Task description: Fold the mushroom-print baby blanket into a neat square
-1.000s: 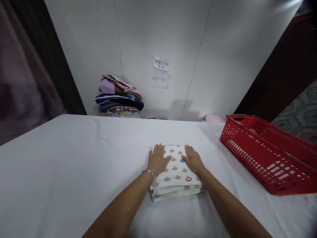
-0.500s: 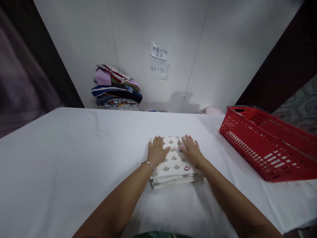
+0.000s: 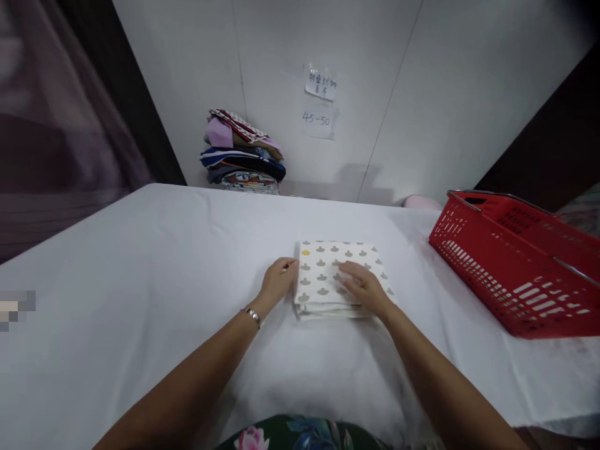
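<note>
A folded white cloth (image 3: 323, 275) with grey mushroom-like prints and one yellow print lies on the white-covered table. Its folded layers show along the near edge. At the cloth's left side, my left hand (image 3: 276, 282) has its fingers bent against the edge, closed on it; the fingertips are partly hidden. A bracelet circles that wrist. My right hand (image 3: 364, 287) rests on the right half of the top, fingers stretched out and thumb apart, gripping nothing.
To the right stands a red perforated basket (image 3: 506, 269) with metal handles. Stacked folded fabrics (image 3: 244, 153) stand at the far edge by the wall, below and left of two paper signs (image 3: 320, 103). A pink object (image 3: 422, 202) shows behind the table (image 3: 187, 262).
The cloth's upper face now shows a yellow print instead of the pink one. My left hand has moved off the top to the left edge. The view has shifted slightly.
</note>
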A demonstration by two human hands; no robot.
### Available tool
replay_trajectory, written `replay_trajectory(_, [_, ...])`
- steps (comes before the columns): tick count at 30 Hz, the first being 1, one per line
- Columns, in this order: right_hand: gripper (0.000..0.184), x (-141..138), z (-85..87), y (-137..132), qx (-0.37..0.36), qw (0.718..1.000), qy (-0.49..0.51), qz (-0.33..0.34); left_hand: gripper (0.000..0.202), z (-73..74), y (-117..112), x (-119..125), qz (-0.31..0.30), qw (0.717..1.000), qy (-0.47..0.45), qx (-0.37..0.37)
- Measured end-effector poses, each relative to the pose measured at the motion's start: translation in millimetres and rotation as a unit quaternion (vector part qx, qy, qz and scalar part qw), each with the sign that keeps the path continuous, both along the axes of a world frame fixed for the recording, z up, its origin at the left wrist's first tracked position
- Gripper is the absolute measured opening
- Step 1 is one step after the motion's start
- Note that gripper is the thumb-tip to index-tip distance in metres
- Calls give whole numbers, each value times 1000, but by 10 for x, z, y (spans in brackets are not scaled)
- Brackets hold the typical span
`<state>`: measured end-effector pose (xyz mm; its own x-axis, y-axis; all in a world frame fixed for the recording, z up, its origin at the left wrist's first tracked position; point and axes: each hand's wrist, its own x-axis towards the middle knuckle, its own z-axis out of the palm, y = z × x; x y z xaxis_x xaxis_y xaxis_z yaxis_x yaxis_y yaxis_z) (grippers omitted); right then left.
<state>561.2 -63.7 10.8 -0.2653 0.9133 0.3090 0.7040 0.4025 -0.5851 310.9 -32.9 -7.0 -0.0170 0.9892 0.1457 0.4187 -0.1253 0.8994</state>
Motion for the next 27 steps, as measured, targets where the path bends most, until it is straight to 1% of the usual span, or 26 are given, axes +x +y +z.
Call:
replay_trajectory(2, [33,-193,57,-171,39,996,20,81,29,-76,-251,-119,21,999,-16,-46])
replay_trajectory(4, [29,-410,88,-286,70,988,-2,136,27,-131,-465,-170,23,997,-15,-73])
replay_trajectory(6, [28,-603,89,-331,88,983,-45,152,25,-144,-626,-164,8,997,6,-74])
replay_trajectory(8, [25,-742,62,-327,93,981,-87,147,22,-118,-737,-126,-11,997,47,-65])
replay_trajectory(10, [21,-814,20,-305,90,982,-100,134,17,-71,-809,-79,-28,995,86,-49])
replay_trajectory(12, [18,-828,-26,-291,79,987,-74,121,13,-25,-855,-38,-39,993,106,-32])
replay_trajectory(14, [19,-805,-64,-292,70,992,-19,101,13,7,-886,-7,-40,992,116,-23])
replay_trajectory(16, [20,-773,-93,-304,69,994,28,80,17,20,-904,16,-39,991,126,-19])
replay_trajectory(18, [21,-753,-116,-317,71,993,50,73,22,14,-909,38,-40,990,137,-13])
replay_trajectory(21, [20,-752,-135,-321,72,993,58,79,24,-12,-896,75,-28,984,173,-7])
replay_trajectory(24, [21,-748,-113,-312,83,991,61,82,23,-36,-870,106,-21,978,208,-11])
replay_trajectory(27, [23,-719,-53,-312,119,988,37,89,21,-47,-848,113,-21,981,188,-33])
